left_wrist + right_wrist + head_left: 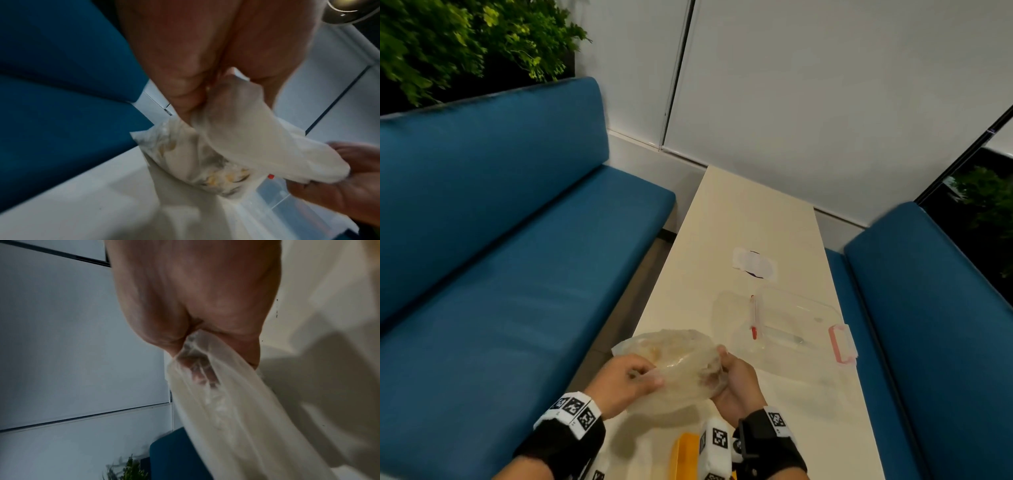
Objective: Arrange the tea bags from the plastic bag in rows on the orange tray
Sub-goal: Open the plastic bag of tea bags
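Seen from above, over a long cream-white table flanked by blue upholstered benches. Held just above the near end of the table, between both hands: a crumpled, translucent whitish plastic bag, with yellowish tea bags dimly visible through its film, too blurred to count. Left hand at the bag's left side, fingers curled and pinching a fold of the plastic; from the left wrist, film drawn up between thumb and fingers. Right hand at the bag's right side, fingers wrapped round gathered plastic; from the right wrist, fingertips showing through the film bunched inside the grip. Stretched between the two hands, the bag's upper part; hanging lower and farther out, the filled part. Below the wrists, at the near edge of the table, a corner of the flat orange tray, largely hidden by the marked wristbands. Beyond the right hand, resting on the table, a clear plastic box with pink latches, near the bag but apart from it in the overhead view. Farther along, a white patch with a dark mark. Green foliage behind the left bench.
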